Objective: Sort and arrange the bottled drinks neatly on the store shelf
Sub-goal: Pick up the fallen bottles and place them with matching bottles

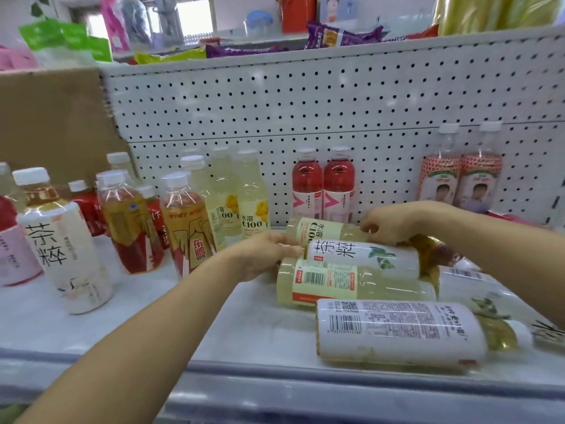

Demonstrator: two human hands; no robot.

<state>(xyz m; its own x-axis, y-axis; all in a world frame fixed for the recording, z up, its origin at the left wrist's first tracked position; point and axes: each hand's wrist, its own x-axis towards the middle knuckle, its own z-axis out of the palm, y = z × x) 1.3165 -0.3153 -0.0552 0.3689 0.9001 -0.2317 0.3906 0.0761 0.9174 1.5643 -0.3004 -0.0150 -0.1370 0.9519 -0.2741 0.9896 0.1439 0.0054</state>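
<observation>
Head view, down onto a white store shelf (146, 319), both bare arms reaching in. First the left grip (266, 255): fingers bent against the base end of the lying tea bottle (360, 255), white label with big black characters, pinching that end. Then the right grip (394, 223) at the far end, curled down over the amber shoulder of that bottle, fingertips just beside the lying C100 bottle (321, 230) behind it; extent of the wrap, cannot tell. Held at both ends, then, on its side, centre-right of the shelf, wedged between the C100 bottle and a pale yellow bottle (351, 283) lying barcode-up in front, touching both. Nearer the shelf lip, another white-label bottle (397, 328) on its side, cap to the right, and one more lying bottle (477, 280) partly hidden under the right forearm. Standing along the back: two pale C100 bottles (253, 197), two red bottles (307, 185) side by side, two strawberry-print bottles (440, 175) further right. Off to the left, a looser upright bunch: amber bottles (186, 221) with red-and-gold labels, a standing white tea bottle (64, 240) out front, a pink-label bottle (12, 246) cut by the frame edge. Behind everything, a white pegboard panel (305, 111), a sheet of brown cardboard (52, 123) at the left, and snack packets (342, 35) piled on the level above, blurred.
</observation>
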